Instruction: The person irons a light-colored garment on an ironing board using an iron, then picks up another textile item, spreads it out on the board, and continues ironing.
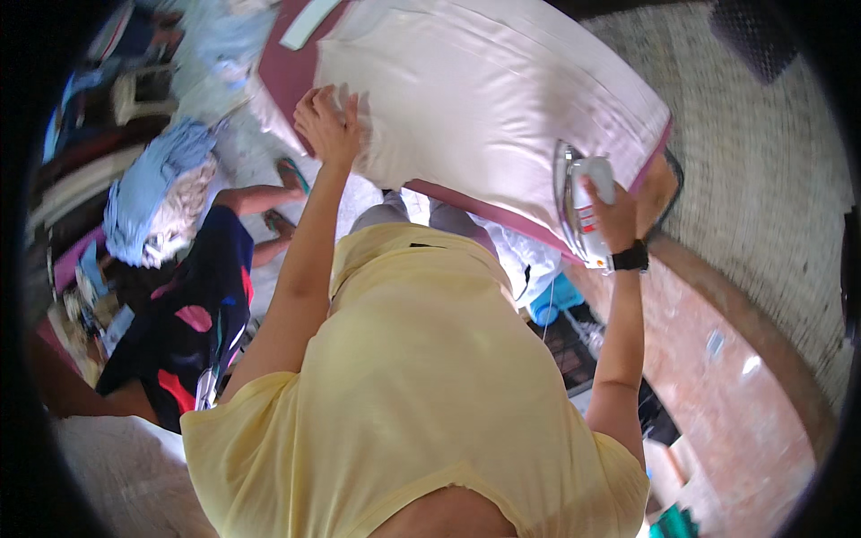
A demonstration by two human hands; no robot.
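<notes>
A pale pinkish-white garment [457, 99] lies spread over a maroon ironing board [285, 82]. My right hand [614, 215] is wrapped round the handle of a clothes iron [589, 184], which rests on the garment near the board's right end. A dark watch [630, 256] circles my right wrist. At the left edge of the garment my left hand [330, 125] lies on the cloth with its fingers spread, holding nothing. The iron's soleplate is hidden against the cloth.
To the left stands another person in a dark patterned garment [193, 305], near a heap of blue and pale clothes [161, 193]. A curved pinkish stone ledge [717, 377] runs along the right. A pale strip [309, 22] lies at the board's far left.
</notes>
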